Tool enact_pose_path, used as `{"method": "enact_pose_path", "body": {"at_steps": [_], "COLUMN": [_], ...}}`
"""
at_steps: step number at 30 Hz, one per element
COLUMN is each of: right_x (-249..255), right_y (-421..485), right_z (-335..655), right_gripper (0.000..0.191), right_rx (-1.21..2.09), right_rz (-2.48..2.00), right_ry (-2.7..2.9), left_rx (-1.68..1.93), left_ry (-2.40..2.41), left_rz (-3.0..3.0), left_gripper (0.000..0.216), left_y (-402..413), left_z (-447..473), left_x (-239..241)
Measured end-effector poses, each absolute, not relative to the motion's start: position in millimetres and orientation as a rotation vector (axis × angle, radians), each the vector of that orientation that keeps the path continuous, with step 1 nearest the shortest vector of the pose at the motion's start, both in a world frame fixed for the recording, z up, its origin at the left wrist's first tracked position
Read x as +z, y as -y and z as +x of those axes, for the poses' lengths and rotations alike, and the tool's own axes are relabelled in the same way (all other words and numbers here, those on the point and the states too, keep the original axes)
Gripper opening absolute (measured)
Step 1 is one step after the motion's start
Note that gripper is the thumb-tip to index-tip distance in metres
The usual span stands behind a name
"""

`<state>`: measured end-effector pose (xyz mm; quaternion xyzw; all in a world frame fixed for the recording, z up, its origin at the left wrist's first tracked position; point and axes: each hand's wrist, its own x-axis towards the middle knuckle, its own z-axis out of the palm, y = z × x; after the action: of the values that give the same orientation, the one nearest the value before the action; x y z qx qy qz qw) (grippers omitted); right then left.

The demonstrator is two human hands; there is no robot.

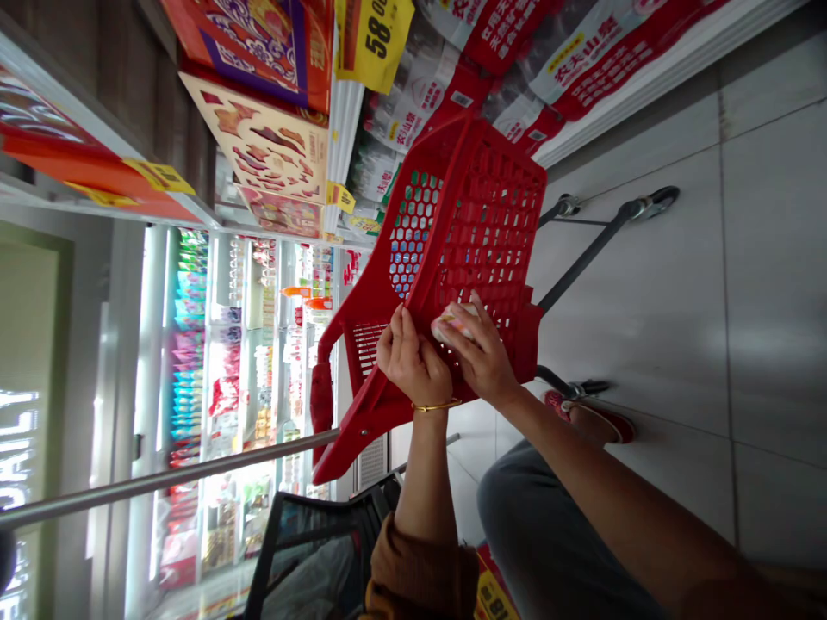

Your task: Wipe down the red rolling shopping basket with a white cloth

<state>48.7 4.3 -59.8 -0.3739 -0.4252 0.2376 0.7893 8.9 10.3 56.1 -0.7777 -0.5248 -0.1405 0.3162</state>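
The picture is turned on its side, with the floor at the right. A red plastic shopping basket (478, 198) on a grey wheeled frame stands in front of me. My left hand (412, 362), with a gold bangle at the wrist, grips the basket's rim. My right hand (486, 357) holds a small pale wrapped packet (452, 325) against the basket's mesh wall, right beside the left hand.
Packs of bottled water (568, 60) with red labels and gift boxes (264, 146) fill the shelves near the basket. A yellow price tag (375, 34) hangs there. Lit fridge shelves (220, 379) run along the aisle. My grey trouser leg (549, 542) and red shoe (594, 418) are on the tiled floor (743, 301).
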Motion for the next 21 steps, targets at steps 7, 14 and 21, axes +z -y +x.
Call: {"method": "enact_pose_path", "body": {"at_steps": [7,14,21], "right_x": [-36,-38,-31], "right_y": [-19,-29,-42], "right_z": [37,43,53], "right_gripper": [0.049,0.054,0.061], "right_rx": [0.549,0.528,0.508], "right_rz": [-0.811,-0.783,-0.854], "right_ry": [1.025,0.971,0.836], "left_rx": [-0.411,-0.475,-0.419], "left_ry": [1.390,1.360,1.360], "left_rz": [-2.051,-2.069,-2.031], "left_gripper": [0.047,0.047,0.052], "left_y": [-5,-3,1], "left_z": [16,14,14], "left_x": [58,58,58]}}
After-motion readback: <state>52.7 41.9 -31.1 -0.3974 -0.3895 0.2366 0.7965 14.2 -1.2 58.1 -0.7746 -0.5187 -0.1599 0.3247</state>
